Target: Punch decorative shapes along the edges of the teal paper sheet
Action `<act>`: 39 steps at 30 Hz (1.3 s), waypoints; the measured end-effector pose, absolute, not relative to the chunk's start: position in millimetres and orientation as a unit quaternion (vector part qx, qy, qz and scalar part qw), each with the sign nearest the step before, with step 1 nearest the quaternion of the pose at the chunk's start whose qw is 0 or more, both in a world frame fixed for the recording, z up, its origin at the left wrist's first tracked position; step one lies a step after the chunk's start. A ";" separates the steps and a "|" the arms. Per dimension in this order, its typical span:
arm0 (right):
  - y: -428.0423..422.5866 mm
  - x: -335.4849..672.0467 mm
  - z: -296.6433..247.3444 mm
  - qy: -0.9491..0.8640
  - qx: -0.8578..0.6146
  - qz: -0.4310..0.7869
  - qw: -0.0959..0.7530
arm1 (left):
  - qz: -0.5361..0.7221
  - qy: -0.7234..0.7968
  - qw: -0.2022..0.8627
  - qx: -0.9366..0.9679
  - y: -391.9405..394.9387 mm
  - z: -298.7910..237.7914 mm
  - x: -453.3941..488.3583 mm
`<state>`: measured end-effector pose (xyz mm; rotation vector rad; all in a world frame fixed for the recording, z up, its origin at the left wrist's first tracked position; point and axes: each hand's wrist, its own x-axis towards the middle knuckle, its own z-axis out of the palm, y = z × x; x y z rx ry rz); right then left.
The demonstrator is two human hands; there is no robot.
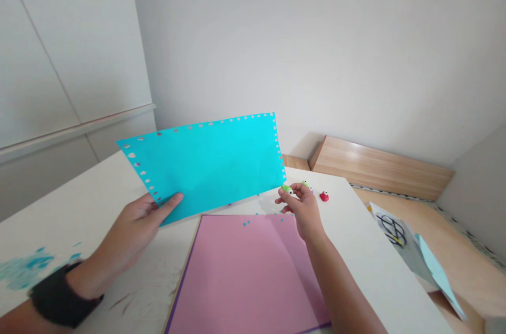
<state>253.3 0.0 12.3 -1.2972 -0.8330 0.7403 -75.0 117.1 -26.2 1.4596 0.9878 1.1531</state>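
Note:
A bright blue sheet of paper point(221, 163) with small holes punched along its top and side edges is raised above the table. My left hand point(146, 218) grips its lower left corner, thumb on the front face. Near the sheet's lower right corner, my right hand point(302, 207) pinches a small green craft punch point(286, 189) with cartoon eyes. Whether that punch touches the paper I cannot tell. Behind my right fingers sits another green punch point(304, 183), partly hidden, and to the right lies a red punch point(324, 196). Tiny blue paper bits point(245, 224) are scattered below the sheet.
A pink sheet or board point(245, 276) with purple edging lies on the white table point(367, 249). Blue stains point(35, 265) mark the table at left. Right of the table, papers point(411, 244) lie on a bed, by a wooden headboard point(379, 165). A wall stands behind.

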 end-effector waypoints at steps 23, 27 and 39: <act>-0.4 249.6 13.4 -0.364 -0.570 0.315 0.666 | 0.465 0.420 0.495 0.601 114.5 -22.3 -74.9; 0.1 249.1 13.1 -0.369 -0.563 0.329 0.663 | 0.452 0.427 0.483 0.617 114.7 -23.4 -75.4; 0.6 239.8 15.8 -0.345 -0.502 0.430 0.666 | 0.413 0.423 0.429 0.683 113.0 0.0 -83.8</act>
